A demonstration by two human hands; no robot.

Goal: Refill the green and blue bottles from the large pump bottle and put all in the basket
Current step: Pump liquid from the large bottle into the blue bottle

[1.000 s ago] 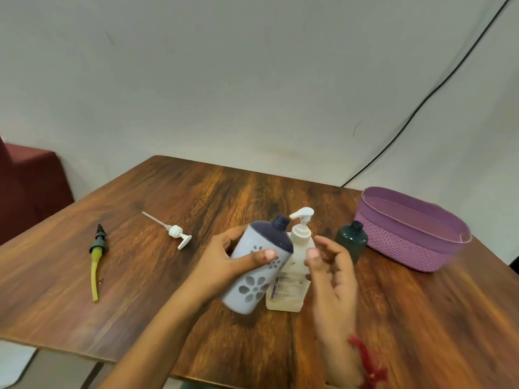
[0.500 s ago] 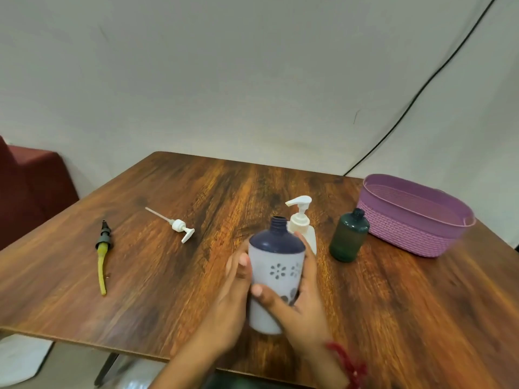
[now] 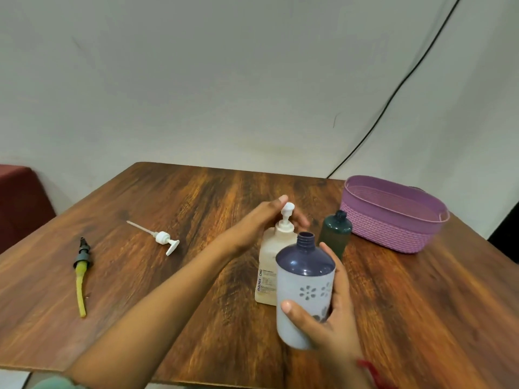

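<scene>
A brown wooden table (image 3: 421, 318) is seen against a pale wall. At its far right a purple woven-look basket (image 3: 393, 228) is set, with nothing seen inside. The large pump bottle (image 3: 271, 265) is stood upright near the table's middle, its white pump head fitted. The left hand (image 3: 261, 220) is placed around that pump head from the left and behind; it is blurred, so whether the head is actually gripped cannot be told. Just nearer and to the right, the blue bottle (image 3: 304, 279) is held roughly upright, uncapped, by the right hand (image 3: 337, 318), with thumb and fingers wrapped round its pale body. The green bottle (image 3: 335, 234), also uncapped, is stood between the pump bottle and the basket. At the left, a loose white pump (image 3: 164, 238) is laid flat, and farther left a dark cap with a yellow tube (image 3: 81, 265).
</scene>
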